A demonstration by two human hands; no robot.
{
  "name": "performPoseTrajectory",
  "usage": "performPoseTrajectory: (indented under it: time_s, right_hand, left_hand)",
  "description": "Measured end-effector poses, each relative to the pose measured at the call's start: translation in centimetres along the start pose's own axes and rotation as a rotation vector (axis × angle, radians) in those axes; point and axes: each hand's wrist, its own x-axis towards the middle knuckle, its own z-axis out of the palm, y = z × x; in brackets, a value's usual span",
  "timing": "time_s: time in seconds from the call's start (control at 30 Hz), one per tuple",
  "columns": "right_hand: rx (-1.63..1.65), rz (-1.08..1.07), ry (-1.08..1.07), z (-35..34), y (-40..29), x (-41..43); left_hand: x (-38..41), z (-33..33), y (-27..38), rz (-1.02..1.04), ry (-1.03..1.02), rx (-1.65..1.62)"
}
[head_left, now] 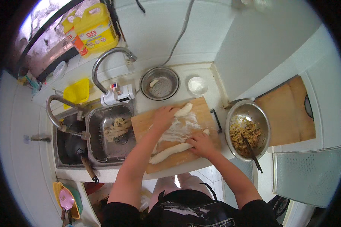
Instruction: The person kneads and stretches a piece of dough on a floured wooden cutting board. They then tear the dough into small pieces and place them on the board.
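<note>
A wooden cutting board [142,124] with a black handle lies before me, its middle dusted with white flour [179,127]. Near its far edge my left hand [164,115] has its fingers on the left end of a short roll of dough [184,110]. My right hand [202,145] rests over the right end of a longer dough roll [169,153] along the near side. Beyond its fingers shows a bit of dough [206,132]; whether it is joined to the long roll is hidden.
A steel bowl of chopped filling [244,133] with chopsticks [253,156] stands right of the board. Behind are a steel strainer bowl [160,92] holding a pale piece and a small bowl of white powder [197,86]. A double sink [110,159] with a faucet [95,68] is left.
</note>
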Motion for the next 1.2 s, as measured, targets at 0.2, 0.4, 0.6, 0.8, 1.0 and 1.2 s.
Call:
performPoseTrajectory:
  time_s: [0.2,0.4,0.6,0.8,1.0,1.2]
  right_hand:
    - [-0.028,-0.031,0.05,0.3,-0.2,0.4]
    - [0.023,-0.035,-0.052,0.0,0.4,0.4]
    - [-0.056,-0.056,-0.046,0.0,0.5,1.8]
    - [-0.041,-0.019,-0.233,-1.6,-0.8,2.3]
    - [-0.018,-0.054,-0.129,4.0,-3.2,7.5]
    - [-0.029,-0.211,-0.15,4.4,-4.3,2.6]
  left_hand:
    - [0.6,1.3,-1.3,-0.128,-0.07,-0.057]
    - [-11.4,-4.2,2.3,-0.524,0.024,-0.006]
    - [-15.6,-2.5,1.8,-0.628,0.182,-0.05]
    - [-13.2,-2.9,-3.2,-0.647,0.202,-0.169]
    - [-13.2,-2.6,-3.5,-0.69,0.18,-0.206]
    - [-14.8,-3.4,-1.9,-0.532,0.203,-0.009]
